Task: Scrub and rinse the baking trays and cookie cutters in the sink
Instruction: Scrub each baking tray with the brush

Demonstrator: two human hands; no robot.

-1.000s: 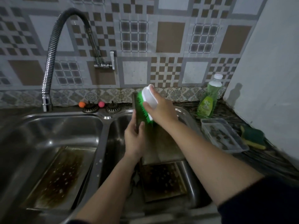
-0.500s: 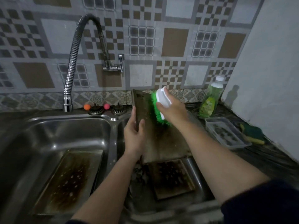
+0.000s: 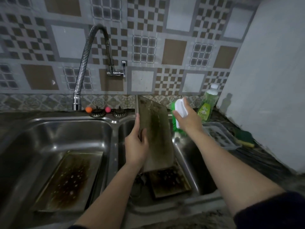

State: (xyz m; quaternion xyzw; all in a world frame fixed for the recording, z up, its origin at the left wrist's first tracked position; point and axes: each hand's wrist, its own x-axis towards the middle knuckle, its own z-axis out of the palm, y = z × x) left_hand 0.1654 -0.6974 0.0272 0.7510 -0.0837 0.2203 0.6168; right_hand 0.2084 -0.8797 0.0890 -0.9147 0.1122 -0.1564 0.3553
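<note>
Tray (image 3: 156, 134) held upright in the right basin, lower edge resting on a second tray (image 3: 170, 180) lying flat at the bottom. Left hand (image 3: 136, 146) grips its left edge, thumb across the front. Right hand (image 3: 187, 119) wrapped round a brush (image 3: 179, 116), green bristles facing the tray but just off its right edge, not touching. Third tray (image 3: 68, 180) lies flat in the left basin, brown residue all over. Cookie cutters not clearly seen.

Judged step: scrubbing the upright tray. Bring bristles back flat on the face, stroke along its length, brace hard with the left grip so the tray does not skid.

Room: basin wall close on the right, soap bottle (image 3: 208, 106) and a box (image 3: 221, 136) on the tabletop just beyond the brush; keep strokes short there. Tap (image 3: 82, 71) hangs over the left basin, well apart
</note>
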